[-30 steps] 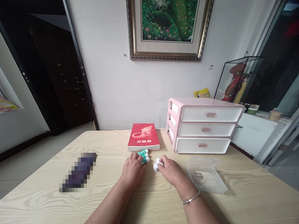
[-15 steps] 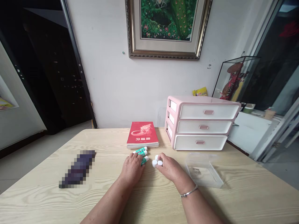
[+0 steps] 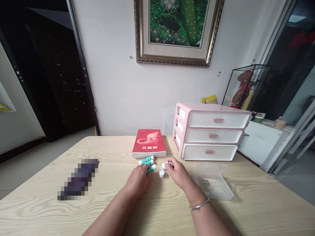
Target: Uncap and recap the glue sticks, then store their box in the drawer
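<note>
Several green-and-white glue sticks [image 3: 146,160] lie side by side on the table. My left hand [image 3: 137,178] is curled over the nearest one, its fingers closed around that stick and partly covering another. Just to the right, my right hand [image 3: 178,172] pinches a small white cylinder [image 3: 164,166] between thumb and fingers. Another white cylinder [image 3: 161,174] stands on the table between my hands, apart from both. A third one cannot be seen; my right fingers may hide it.
A red book [image 3: 149,141] lies behind the glue sticks. Pink-and-white drawers [image 3: 214,136] stand at the back right. A clear plastic box [image 3: 213,186] sits right of my right forearm, and a blurred dark object [image 3: 80,180] lies at the left.
The cluster of three white cylinders has come apart: one stays in front, another is between my right fingers. My right fingers have closed in. My left hand slid slightly back, uncovering more glue stick.
</note>
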